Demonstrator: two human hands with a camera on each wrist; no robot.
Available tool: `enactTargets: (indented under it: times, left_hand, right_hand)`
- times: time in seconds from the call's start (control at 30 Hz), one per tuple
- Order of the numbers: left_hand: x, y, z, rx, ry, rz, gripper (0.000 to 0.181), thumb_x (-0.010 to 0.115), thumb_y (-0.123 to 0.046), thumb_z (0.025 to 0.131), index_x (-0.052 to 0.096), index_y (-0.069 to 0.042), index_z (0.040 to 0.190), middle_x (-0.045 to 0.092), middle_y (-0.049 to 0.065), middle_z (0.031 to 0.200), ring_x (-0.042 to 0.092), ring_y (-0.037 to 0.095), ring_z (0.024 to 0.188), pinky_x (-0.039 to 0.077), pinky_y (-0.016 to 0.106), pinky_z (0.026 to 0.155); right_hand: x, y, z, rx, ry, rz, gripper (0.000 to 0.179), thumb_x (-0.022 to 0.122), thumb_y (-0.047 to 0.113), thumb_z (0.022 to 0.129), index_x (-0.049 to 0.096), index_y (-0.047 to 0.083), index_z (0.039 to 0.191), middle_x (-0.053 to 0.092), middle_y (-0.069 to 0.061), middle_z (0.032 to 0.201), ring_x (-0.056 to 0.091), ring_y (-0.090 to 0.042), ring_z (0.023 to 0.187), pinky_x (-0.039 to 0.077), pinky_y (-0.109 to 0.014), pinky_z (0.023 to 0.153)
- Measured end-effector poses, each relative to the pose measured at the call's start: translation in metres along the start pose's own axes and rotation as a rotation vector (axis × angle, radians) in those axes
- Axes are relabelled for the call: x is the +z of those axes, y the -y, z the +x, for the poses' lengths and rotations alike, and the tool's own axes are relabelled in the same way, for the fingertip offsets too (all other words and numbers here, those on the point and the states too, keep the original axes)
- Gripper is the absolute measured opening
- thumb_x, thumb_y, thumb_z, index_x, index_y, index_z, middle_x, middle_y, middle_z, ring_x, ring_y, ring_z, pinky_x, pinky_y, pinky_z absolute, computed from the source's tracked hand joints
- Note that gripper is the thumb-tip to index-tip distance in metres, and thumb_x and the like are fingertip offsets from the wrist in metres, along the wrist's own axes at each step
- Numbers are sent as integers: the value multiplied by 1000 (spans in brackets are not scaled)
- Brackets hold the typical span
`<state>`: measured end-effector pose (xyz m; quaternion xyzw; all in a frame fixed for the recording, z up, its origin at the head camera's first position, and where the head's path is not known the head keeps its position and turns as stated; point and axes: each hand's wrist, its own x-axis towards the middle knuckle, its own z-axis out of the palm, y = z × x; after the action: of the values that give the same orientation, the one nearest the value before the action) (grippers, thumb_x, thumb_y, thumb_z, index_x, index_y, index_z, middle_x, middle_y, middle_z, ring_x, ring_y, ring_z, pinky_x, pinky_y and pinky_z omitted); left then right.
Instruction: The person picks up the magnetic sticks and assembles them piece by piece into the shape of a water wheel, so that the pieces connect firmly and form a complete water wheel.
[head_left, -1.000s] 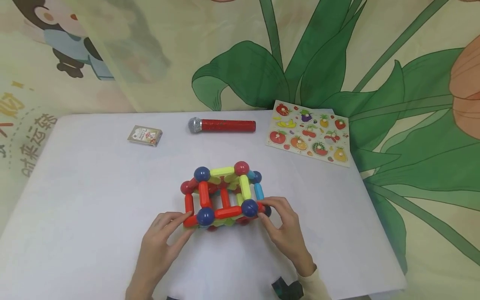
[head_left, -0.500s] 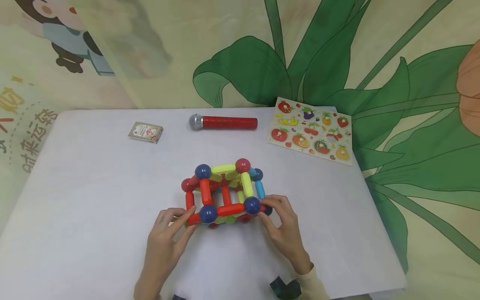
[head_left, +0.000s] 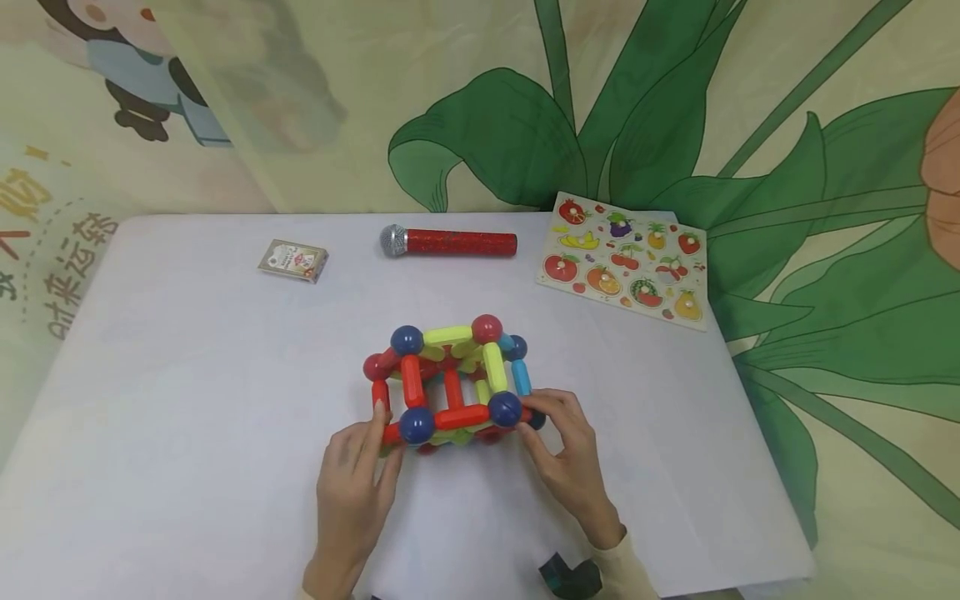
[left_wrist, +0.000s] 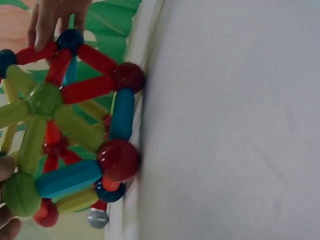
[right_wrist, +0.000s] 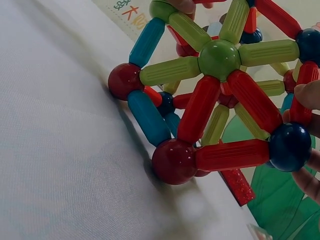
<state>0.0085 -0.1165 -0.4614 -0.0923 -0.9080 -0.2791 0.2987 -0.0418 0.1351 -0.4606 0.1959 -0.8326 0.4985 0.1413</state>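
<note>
A structure of magnetic building sticks and balls (head_left: 462, 417) stands on the white table, with red, yellow-green and blue sticks joined by red, blue and green balls. My left hand (head_left: 356, 492) holds its near left corner, where the left wrist view shows fingertips around a green ball (left_wrist: 21, 195). At the near right corner, my right hand (head_left: 568, 457) pinches a red stick (right_wrist: 303, 92) between two blue balls. Two red balls (right_wrist: 174, 161) along the bottom rest at the tabletop in the right wrist view. Part of the structure's far side is hidden behind its front sticks.
Behind the structure lies a red toy microphone (head_left: 450, 242) with a silver head. A small card box (head_left: 294, 261) is at the back left, and a fruit-picture board (head_left: 624, 260) at the back right. A printed cloth hangs behind the table (head_left: 187, 375).
My left hand has shifted right and turned more upright at the left corner, its index finger now along the red stick. The right hand keeps its grip and the structure stays nearly in place.
</note>
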Motion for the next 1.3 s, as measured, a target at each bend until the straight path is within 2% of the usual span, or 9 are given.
enactTargets:
  times: [0.13,0.23,0.4,0.57,0.67,0.8,0.97,1.17,1.3]
  left_hand:
    - [9,-2,-2,20,-87,-23,50,42,-33,102,51,4,134,71,15,104,56,29,92,43,26,82]
    - [11,-3,-2,21,-105,-34,50,40,-33,103,50,5,134,70,16,107,55,32,95,42,29,82]
    - [9,-1,-2,-5,-75,-26,48,61,-17,95,48,2,137,70,14,106,53,31,95,42,29,80]
    - [7,2,-1,-51,10,6,78,81,3,69,48,-2,139,66,14,95,50,30,93,44,30,76]
    - [7,4,-1,-60,30,17,82,84,3,65,49,-3,139,63,14,96,50,30,92,44,31,75]
    - [7,6,-1,-50,5,-31,64,78,-11,80,50,-3,137,63,13,96,50,29,91,43,29,76]
    - [5,10,0,-34,-56,-140,51,48,-42,98,59,-1,128,63,10,101,50,27,94,39,20,83]
    - [3,14,-3,-37,-51,-158,51,51,-44,97,63,-2,121,59,13,108,51,27,99,36,13,91]
    - [0,19,-9,-140,18,-175,57,65,-45,89,56,-1,124,58,12,111,53,23,101,36,10,92]
  right_hand:
    - [1,1,0,-6,-5,-4,36,73,-3,79,65,5,113,64,-8,108,51,-19,107,45,-20,92]
    - [2,3,-1,-4,3,-4,36,74,-3,79,65,5,113,64,-9,107,51,-19,106,45,-20,91]
    - [3,4,-1,-2,7,-10,35,74,-3,79,65,5,112,65,-7,106,51,-19,105,45,-20,88]
    - [4,2,-1,-16,-5,-11,37,74,-3,78,65,5,112,66,-8,105,51,-20,104,45,-20,88]
    - [4,3,-2,-19,-1,-8,37,74,-3,78,65,5,113,66,-8,106,51,-19,104,45,-20,88]
    - [5,4,-2,-25,-1,-9,37,75,-2,78,65,6,113,66,-8,106,51,-20,104,45,-20,88]
    - [5,2,-1,-60,-13,0,40,75,-3,76,65,7,114,66,-6,107,52,-20,105,45,-20,90]
    - [4,-1,-2,-54,-6,-12,43,75,-2,75,64,6,116,58,-10,118,52,-23,111,45,-20,92]
    - [3,-6,-7,27,35,-75,53,79,4,74,56,5,122,55,-10,118,54,-19,108,50,-25,84]
